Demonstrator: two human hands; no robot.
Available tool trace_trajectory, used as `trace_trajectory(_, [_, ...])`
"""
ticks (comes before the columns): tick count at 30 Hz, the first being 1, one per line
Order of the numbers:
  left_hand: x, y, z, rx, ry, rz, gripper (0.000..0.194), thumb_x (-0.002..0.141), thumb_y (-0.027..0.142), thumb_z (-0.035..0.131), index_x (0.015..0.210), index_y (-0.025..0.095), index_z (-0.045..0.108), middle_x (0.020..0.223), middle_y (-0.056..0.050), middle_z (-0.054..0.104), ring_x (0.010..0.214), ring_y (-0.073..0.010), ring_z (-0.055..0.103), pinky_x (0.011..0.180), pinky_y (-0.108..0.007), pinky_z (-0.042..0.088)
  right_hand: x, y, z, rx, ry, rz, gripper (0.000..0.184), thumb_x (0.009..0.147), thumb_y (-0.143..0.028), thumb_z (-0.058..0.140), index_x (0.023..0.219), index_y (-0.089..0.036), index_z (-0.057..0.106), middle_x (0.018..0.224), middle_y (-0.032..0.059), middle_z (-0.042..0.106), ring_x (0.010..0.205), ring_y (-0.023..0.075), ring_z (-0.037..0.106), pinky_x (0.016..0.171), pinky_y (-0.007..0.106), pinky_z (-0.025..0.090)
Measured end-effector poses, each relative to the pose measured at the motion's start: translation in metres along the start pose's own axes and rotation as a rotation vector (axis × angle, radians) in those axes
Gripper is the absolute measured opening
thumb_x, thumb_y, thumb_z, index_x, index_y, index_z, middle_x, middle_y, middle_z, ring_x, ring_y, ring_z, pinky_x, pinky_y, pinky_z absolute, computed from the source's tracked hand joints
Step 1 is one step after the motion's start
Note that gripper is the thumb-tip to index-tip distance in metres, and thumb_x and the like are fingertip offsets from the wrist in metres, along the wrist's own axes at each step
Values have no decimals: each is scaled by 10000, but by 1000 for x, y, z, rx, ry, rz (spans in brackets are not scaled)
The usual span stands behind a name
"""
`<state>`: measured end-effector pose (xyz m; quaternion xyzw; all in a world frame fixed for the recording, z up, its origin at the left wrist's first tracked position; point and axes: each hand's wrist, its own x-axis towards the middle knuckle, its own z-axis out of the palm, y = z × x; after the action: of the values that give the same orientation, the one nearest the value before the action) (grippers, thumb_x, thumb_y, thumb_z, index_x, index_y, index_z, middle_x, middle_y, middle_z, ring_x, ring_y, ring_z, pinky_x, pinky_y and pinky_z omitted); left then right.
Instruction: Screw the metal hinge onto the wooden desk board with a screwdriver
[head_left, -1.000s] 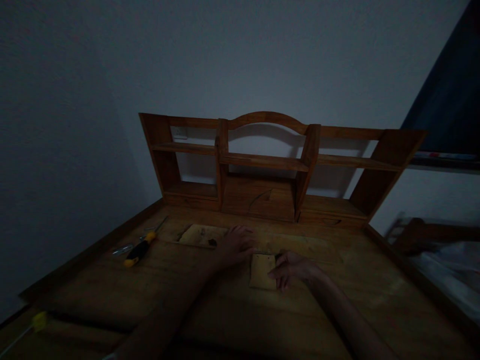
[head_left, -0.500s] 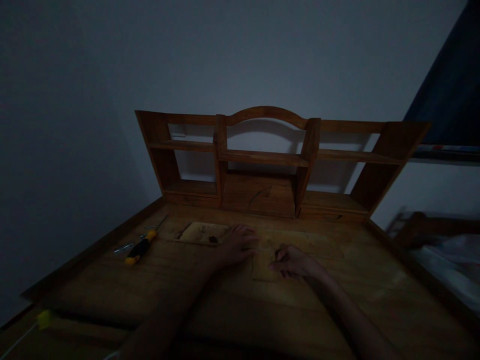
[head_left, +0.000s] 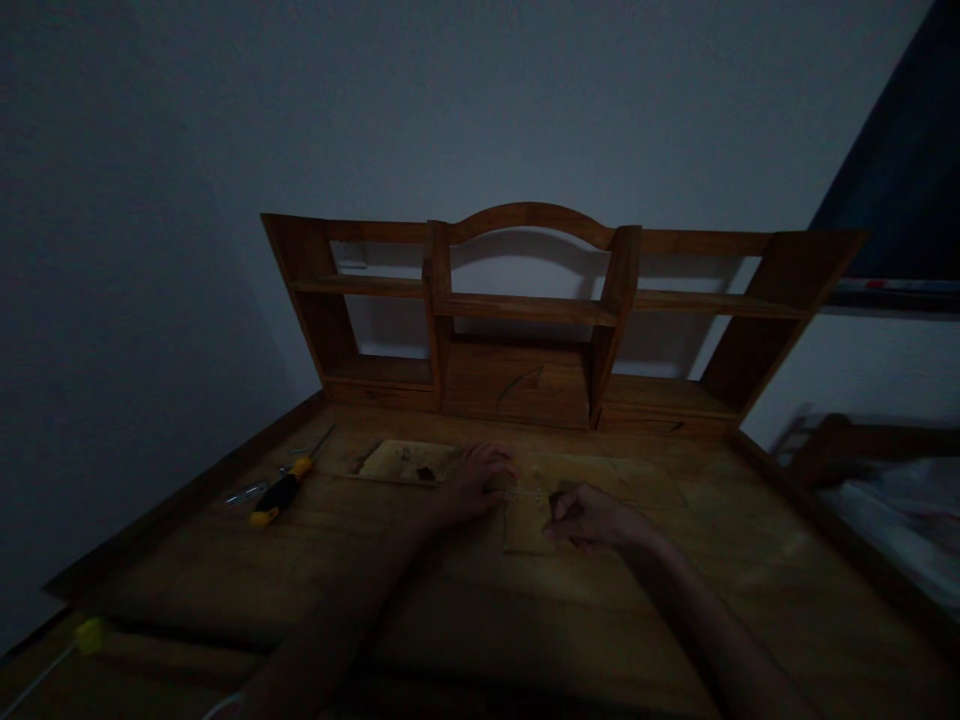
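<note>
My left hand [head_left: 474,487] rests palm-down between a flat, pale wooden strip [head_left: 397,460] and a small, square, pale wooden plate [head_left: 525,527]. My right hand [head_left: 585,518], fingers curled, is at the plate's right edge; dim light obscures the grip. A screwdriver with a black-and-yellow handle [head_left: 283,491] lies leftward on the brown wooden desktop [head_left: 480,605], before an arch-topped brown wooden shelf unit [head_left: 525,308].

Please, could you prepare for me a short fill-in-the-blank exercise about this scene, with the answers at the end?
1. The screwdriver lies toward the ____ side of the picture.
2. The fingers of the ____ hand are at the right edge of the small flat piece.
3. The shelf unit has ____ sections side by side.

Missing words: left; right; three.
</note>
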<state>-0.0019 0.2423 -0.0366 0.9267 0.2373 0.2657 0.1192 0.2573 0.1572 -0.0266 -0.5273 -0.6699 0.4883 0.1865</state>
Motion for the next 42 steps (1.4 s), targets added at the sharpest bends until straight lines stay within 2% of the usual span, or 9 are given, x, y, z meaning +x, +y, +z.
trace_trajectory(4, [1,0,-5,-29,-20,4,283,835,446,697,1047,260,686,1319,-52,529,1244,-249,467,1088,-422,335,4,6,-2,39,92,-25,410,677,-526,762,711,-160,581,512,-56,496,393,54,410,368,174,270])
trace_trajectory(9, [1,-10,-4,-39,-30,19,383,728,521,772,1011,271,711,1349,-48,508,1268,-265,446,1101,-433,318,3,8,0,39,-4,-11,401,625,-490,811,689,-155,599,520,-55,507,399,59,432,366,175,285])
trace_trajectory(15, [0,-15,1,-12,-11,6,445,690,544,790,1028,270,696,1342,-51,511,1269,-265,444,1109,-438,309,-4,-3,0,0,-55,57,405,622,-503,822,682,-145,642,465,-44,519,343,55,396,310,165,255])
trace_trajectory(19, [0,-18,4,10,-2,14,488,680,558,788,1055,268,673,1334,-55,511,1267,-265,446,1092,-432,326,-4,-4,2,14,-150,134,421,638,-530,808,674,-146,639,473,-20,577,320,86,458,293,186,353])
trace_trajectory(21, [1,-20,6,16,-10,16,498,690,565,776,1068,264,660,1339,-61,505,1271,-265,445,1089,-430,330,-2,-1,3,71,-173,129,415,635,-511,817,687,-150,621,504,-10,612,336,99,503,310,190,394])
trace_trajectory(25, [3,-22,5,71,-22,31,540,677,588,772,1053,230,626,1304,-81,527,1251,-272,459,1082,-433,339,-1,4,5,144,-192,112,416,624,-484,833,721,-153,601,540,-5,647,320,92,493,296,185,387])
trace_trajectory(31, [6,-19,-1,146,-49,36,634,630,649,762,1016,186,569,1176,-102,566,1139,-271,517,983,-390,421,-3,-5,6,133,-286,66,395,626,-444,846,749,-139,627,563,-2,650,370,94,536,347,184,438])
trace_trajectory(37, [7,-17,0,218,-58,26,657,613,687,744,990,183,555,1123,-93,564,1080,-269,531,923,-370,438,-5,-4,4,93,-156,52,518,531,-433,896,792,-164,539,647,-42,625,362,66,493,300,172,389])
trace_trajectory(42, [5,-16,3,201,-53,21,692,600,686,757,1027,187,539,1137,-99,563,1087,-279,537,944,-397,431,-10,-7,2,82,-55,26,720,498,-393,917,970,-218,402,691,-65,637,334,71,473,253,167,324])
